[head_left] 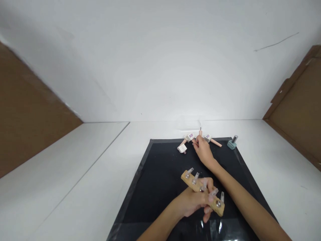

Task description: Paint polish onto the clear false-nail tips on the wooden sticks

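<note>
White wall (pixel 165 67) rises behind a white table (pixel 100 180) laid with a black mat (pixel 155 180); in the head view, the left hand (pixel 192 202) curls its fingers around a wooden bar (pixel 198 187) above the mat's near part; the bar looks stiff and light, best held by its bare sides, since its clear tips (pixel 197 175) seem brittle; at the far edge the right hand (pixel 203 150) bunches its fingers, a pink brush handle (pixel 200 133) showing just beyond; whether they pinch it or the nearby white bottle (pixel 190 136), probably smooth and slippery, I cannot tell.
</note>
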A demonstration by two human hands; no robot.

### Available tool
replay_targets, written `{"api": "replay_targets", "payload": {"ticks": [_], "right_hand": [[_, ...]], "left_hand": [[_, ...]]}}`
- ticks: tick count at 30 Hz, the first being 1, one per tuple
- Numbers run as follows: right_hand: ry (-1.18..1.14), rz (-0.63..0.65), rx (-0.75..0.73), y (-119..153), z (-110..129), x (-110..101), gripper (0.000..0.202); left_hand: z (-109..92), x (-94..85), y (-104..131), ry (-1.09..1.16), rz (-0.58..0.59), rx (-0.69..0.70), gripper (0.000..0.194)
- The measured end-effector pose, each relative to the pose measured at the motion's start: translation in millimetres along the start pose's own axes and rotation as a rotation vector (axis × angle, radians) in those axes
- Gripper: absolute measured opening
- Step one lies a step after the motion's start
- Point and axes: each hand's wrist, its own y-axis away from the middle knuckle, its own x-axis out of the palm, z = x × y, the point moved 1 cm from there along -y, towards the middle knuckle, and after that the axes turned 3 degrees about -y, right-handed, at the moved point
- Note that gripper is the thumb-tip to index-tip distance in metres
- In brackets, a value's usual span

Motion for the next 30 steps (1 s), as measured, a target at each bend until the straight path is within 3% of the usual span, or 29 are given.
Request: {"api": "replay_targets", "payload": {"ticks": [6,8,14,18,22,30], "right_hand": [[-0.106,-0.067,-0.058,12.3,11.8,-26.3,0.023],[-0.154,-0.124,-0.096,23.7,17.0,-46.8,0.019],[-0.314,-0.346,-0.114,62.8,29.2,-111.9,0.029],[-0.779,-0.483,-0.102,70.9,38.0,-129.9,0.033],[-1.019,-0.379,-0.079,75.0,48.4,-131.4,0.034],[-0.817,-0.055,-0.23,87.5,62.8,-126.5,0.035]], "left_hand": [[-2.9,-0.6,0.8,0.004,-0.046,0.029,0.044],[-7.8,-0.3,1.7,-0.015,-0.105,0.06,0.047],[-18.6,-0.7,2.4,-0.127,-0.29,0.236,0.048],[-14.3,-4.1,1.9,-0.196,-0.302,0.291,0.045],[-10.5,-6.9,2.0,-0.275,-0.332,0.306,0.045],[-8.5,-11.5,1.6,-0.341,-0.269,0.281,0.049]]}}
